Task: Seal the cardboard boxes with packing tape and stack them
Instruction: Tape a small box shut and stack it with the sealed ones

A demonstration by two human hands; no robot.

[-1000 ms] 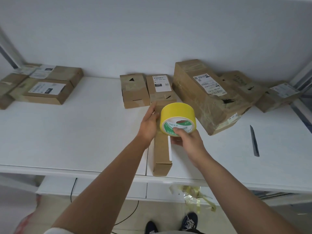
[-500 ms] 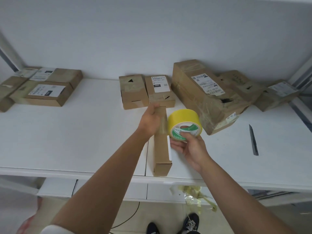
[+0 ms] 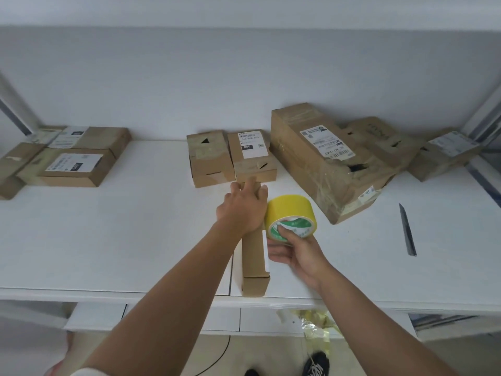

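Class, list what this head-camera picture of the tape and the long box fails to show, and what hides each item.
1. Far end of the long narrow cardboard box: covered by the left hand.
2. Loose end of the yellow packing tape roll: not visible; the right hand grips the core.
3. Print on the white shipping label of the large box: too small.
4. Leftmost flat box: cut by the left edge.

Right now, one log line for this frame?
left hand: pressing long narrow box | right hand: gripping yellow tape roll beside box | table | tape not yet applied
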